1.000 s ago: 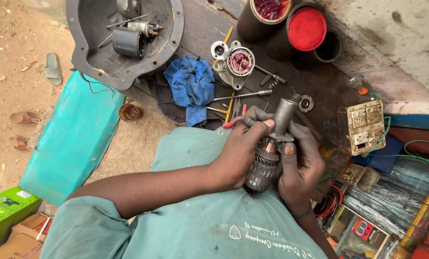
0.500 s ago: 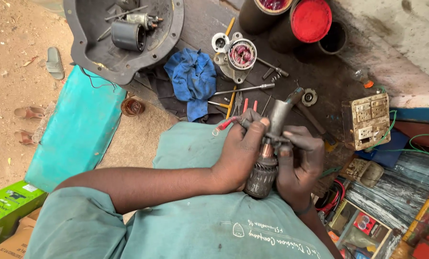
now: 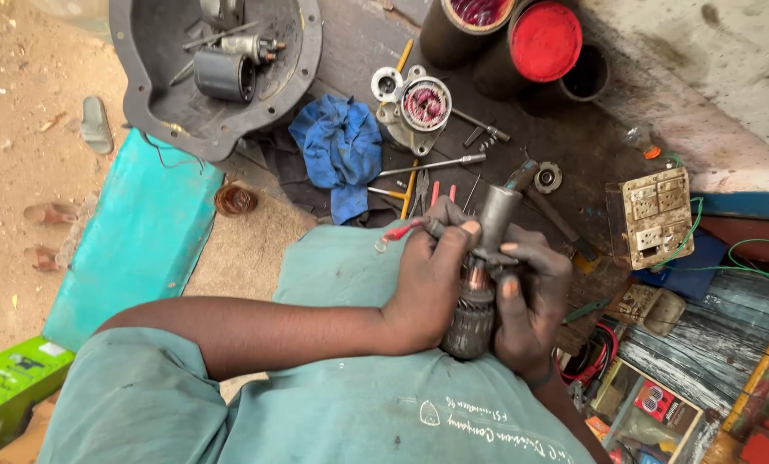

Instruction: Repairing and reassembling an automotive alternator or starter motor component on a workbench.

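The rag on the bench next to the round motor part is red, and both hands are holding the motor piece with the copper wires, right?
Not quite. The head view shows the rag is blue, not red. It does lie beside the round motor part, and the left hand and right hand both grip the motor piece with copper windings.

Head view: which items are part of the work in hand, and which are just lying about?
In hand:
left hand
right hand
motor armature
red-handled tool

Lying about:
blue rag
motor housing
metal pan
red-topped cans
switch plate
green box
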